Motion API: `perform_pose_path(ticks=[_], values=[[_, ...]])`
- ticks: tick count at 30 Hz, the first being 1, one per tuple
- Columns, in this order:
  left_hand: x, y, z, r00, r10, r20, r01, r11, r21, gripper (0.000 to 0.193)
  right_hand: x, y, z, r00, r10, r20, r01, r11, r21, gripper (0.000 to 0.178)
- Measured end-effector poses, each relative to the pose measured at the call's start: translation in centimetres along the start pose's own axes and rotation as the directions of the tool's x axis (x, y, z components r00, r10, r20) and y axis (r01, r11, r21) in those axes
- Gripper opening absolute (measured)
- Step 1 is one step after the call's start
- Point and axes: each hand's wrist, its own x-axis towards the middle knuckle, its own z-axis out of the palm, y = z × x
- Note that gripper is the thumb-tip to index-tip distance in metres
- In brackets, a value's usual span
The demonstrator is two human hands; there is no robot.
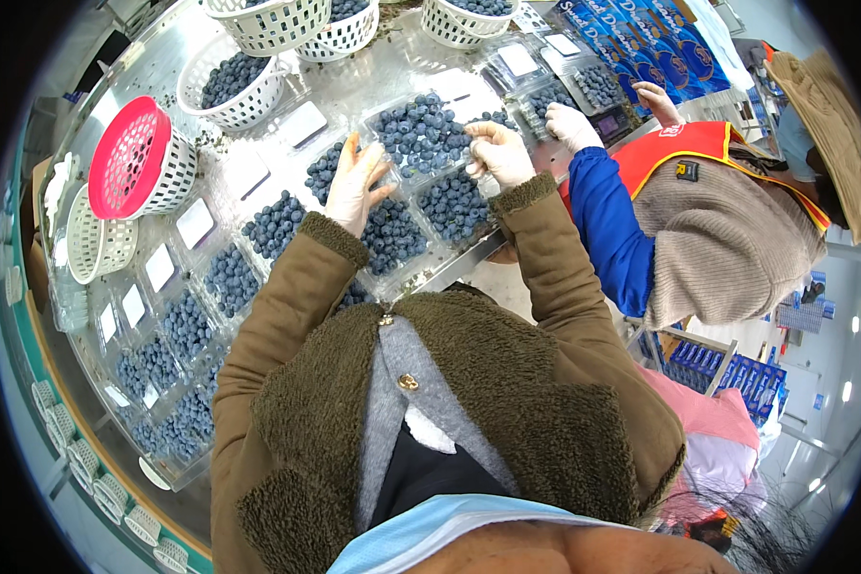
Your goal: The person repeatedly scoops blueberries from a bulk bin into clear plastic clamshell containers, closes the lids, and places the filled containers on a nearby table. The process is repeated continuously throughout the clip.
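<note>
Both my hands wear thin whitish gloves and hover over clear plastic punnets filled with blueberries. My left hand [356, 184] is open, its fingers apart and pointing away from me, between a heap of blueberries [323, 172] and the fuller blueberries [419, 134] of the far middle punnet. At the right edge of that punnet, my right hand [500, 155] has its fingertips pinched together. What they hold, if anything, is too small to make out. Nearer me lie the blueberries [392, 234] of one punnet and, to its right, the blueberries [452, 206] of another.
More blueberry punnets [231, 279] run down the metal table's left side, with white pads in their lids. White baskets [231, 86] and a pink basket [129, 158] stand behind. A co-worker's gloved hand [572, 126] works close on my right, near blue printed sheets [651, 48].
</note>
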Motion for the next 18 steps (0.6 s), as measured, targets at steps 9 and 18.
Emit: perform_pose_path(ticks=[9, 18], values=[[-3.8, 1.0, -0.9, 0.962, 0.232, -0.145, -0.264, 0.923, -0.28, 0.035, -4.5, -1.0, 6.3, 0.975, -0.005, 0.221, 0.015, 0.999, -0.045, 0.028], [-10.0, 3.1, -3.3, 0.954, 0.265, -0.143, -0.298, 0.899, -0.32, 0.033, -7.3, -6.0, 11.4, 0.412, -0.661, 0.628, 0.85, 0.03, -0.526, 0.026]])
